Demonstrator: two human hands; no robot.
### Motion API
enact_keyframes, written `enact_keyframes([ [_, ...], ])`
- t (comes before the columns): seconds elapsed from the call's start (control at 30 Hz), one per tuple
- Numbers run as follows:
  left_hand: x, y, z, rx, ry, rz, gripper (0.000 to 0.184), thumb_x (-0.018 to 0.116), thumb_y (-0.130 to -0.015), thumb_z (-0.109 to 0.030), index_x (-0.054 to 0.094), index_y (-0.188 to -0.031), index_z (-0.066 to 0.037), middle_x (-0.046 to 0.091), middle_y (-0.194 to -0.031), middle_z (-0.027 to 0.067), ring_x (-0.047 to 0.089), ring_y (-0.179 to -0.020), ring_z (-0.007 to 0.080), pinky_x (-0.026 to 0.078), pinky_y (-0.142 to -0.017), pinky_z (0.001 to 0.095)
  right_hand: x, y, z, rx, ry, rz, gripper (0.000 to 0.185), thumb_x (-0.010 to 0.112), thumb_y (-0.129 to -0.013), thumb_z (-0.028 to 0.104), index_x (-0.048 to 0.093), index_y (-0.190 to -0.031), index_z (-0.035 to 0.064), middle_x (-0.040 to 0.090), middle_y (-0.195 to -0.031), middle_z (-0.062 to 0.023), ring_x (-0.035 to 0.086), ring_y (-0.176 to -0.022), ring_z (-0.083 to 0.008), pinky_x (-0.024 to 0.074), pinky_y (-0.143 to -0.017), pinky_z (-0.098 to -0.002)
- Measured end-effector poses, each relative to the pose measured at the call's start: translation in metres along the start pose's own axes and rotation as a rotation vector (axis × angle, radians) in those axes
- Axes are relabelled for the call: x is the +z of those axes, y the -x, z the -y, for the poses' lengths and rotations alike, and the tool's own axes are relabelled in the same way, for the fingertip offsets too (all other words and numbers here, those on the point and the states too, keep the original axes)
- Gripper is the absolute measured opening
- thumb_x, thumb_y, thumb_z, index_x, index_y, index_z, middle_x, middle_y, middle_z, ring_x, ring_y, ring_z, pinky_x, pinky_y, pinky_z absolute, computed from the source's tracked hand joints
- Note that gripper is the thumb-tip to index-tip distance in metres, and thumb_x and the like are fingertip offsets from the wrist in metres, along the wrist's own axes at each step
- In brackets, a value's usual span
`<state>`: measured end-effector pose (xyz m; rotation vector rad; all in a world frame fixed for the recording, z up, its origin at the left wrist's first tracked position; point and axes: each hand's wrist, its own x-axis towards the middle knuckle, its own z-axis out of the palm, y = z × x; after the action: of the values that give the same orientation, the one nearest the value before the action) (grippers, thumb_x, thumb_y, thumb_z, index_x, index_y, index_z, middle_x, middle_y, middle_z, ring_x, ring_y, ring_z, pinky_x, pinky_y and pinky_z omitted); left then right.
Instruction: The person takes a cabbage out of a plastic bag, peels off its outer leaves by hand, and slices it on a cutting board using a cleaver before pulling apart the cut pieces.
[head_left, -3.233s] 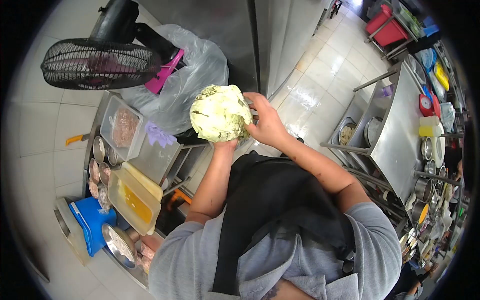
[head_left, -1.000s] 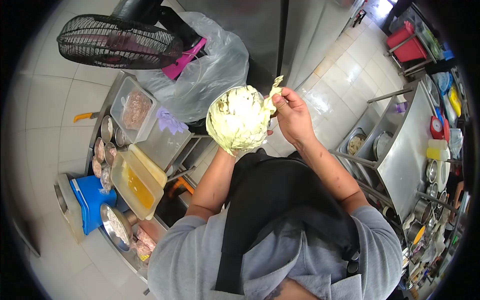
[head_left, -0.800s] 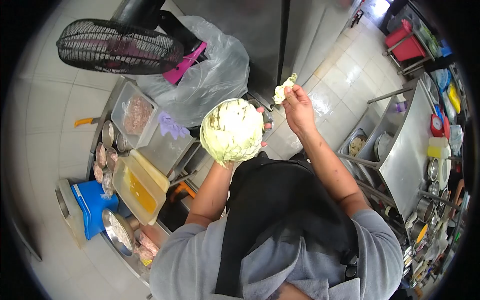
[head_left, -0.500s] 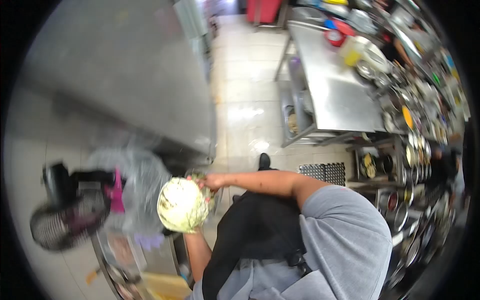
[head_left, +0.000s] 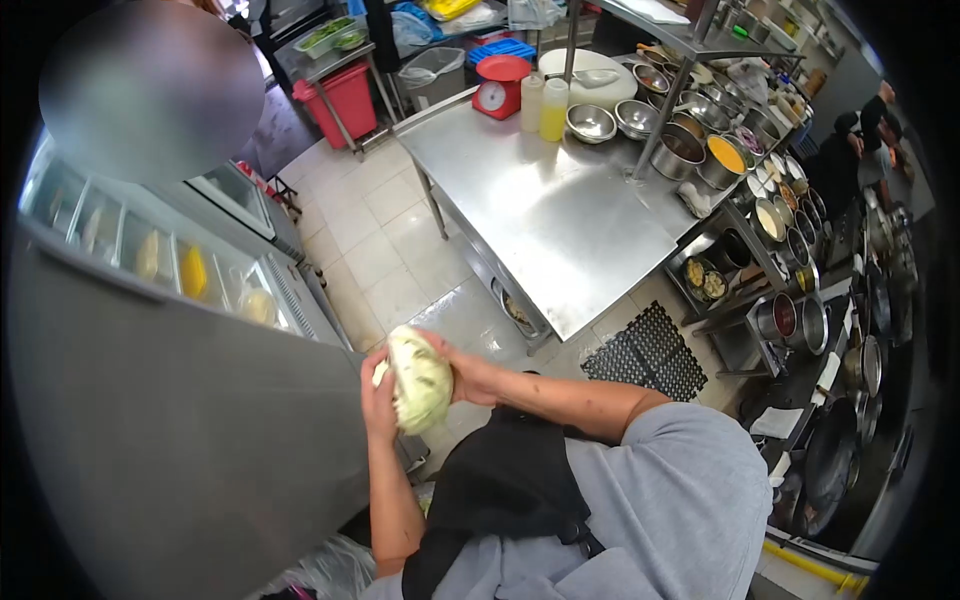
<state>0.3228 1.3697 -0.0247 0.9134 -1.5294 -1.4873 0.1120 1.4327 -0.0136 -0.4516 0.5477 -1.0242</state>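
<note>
A pale green cabbage (head_left: 422,385) is held up in front of my body between both hands. My left hand (head_left: 376,400) grips its left side, with the fingers bent round it. My right hand (head_left: 468,375) presses on the right side, partly hidden behind the leaves. Beneath the cabbage lies the tiled floor, and just to its left stands the grey steel surface of a large unit (head_left: 200,400).
A steel table (head_left: 510,215) stands ahead, bearing a red scale (head_left: 498,88), squeeze bottles (head_left: 553,108) and metal bowls (head_left: 590,123). Black rubber matting (head_left: 650,352) lies on the floor. Food compartments (head_left: 150,255) are at left; pans (head_left: 840,450) line the right.
My view has swung from the fan and plastic bag towards the steel table. The cabbage has been turned, and its broad pale face no longer points at me. Both hands still hold it.
</note>
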Motion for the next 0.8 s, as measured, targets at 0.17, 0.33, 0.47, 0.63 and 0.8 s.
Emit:
enact_keyframes([
  [0.17,0.042,-0.125,-0.062,0.084,-0.277,0.173,0.055,0.052,-0.109,-0.028,0.041,-0.154,0.0,0.045,-0.158,0.0177,0.05,-0.141,0.0286,0.044,-0.111,0.0382,-0.064,-0.047,0.089,-0.171,-0.321,-0.051,0.08,0.038,-0.104,0.07,0.051,-0.15,0.0063,0.061,-0.146,-0.014,0.061,-0.132,-0.0291,0.0493,-0.113,-0.0479],
  [0.33,0.05,-0.2,-0.074,0.043,-0.021,0.142,0.074,0.055,-0.106,-0.049,0.029,-0.161,-0.007,0.029,-0.167,0.0147,0.045,-0.143,0.0334,0.049,-0.106,0.0457,-0.089,-0.086,0.169,-0.337,-0.39,0.066,0.081,0.037,-0.105,0.068,0.047,-0.152,0.0026,0.059,-0.146,-0.021,0.063,-0.13,-0.0345,0.0532,-0.11,-0.0488],
  [0.47,0.034,-0.261,-0.038,-0.049,0.228,0.178,0.078,0.061,-0.105,-0.044,0.024,-0.161,-0.005,0.024,-0.167,0.022,0.044,-0.145,0.0318,0.049,-0.107,0.0398,-0.105,-0.136,0.213,-0.406,-0.429,-0.027,0.079,0.037,-0.106,0.066,0.048,-0.152,0.0033,0.059,-0.145,-0.0212,0.063,-0.129,-0.0339,0.0529,-0.11,-0.0479],
  [0.63,0.009,-0.324,0.013,-0.222,0.627,0.32,0.08,0.057,-0.105,-0.05,0.024,-0.163,-0.006,0.032,-0.167,0.0111,0.039,-0.15,0.0244,0.037,-0.119,0.0403,-0.132,-0.216,0.243,-0.441,-0.538,-0.021,0.073,0.039,-0.106,0.064,0.054,-0.147,0.0044,0.062,-0.143,-0.0192,0.065,-0.127,-0.0338,0.0534,-0.108,-0.0485],
  [0.8,-0.039,-0.418,0.066,-0.342,0.826,0.487,0.09,0.051,-0.101,-0.066,0.028,-0.163,-0.005,0.043,-0.162,0.0142,0.046,-0.146,0.0319,0.039,-0.12,0.0486,-0.139,-0.311,0.262,-0.504,-0.576,-0.109,0.071,0.043,-0.106,0.064,0.058,-0.144,0.006,0.064,-0.141,-0.0172,0.065,-0.127,-0.0327,0.0547,-0.106,-0.0481],
])
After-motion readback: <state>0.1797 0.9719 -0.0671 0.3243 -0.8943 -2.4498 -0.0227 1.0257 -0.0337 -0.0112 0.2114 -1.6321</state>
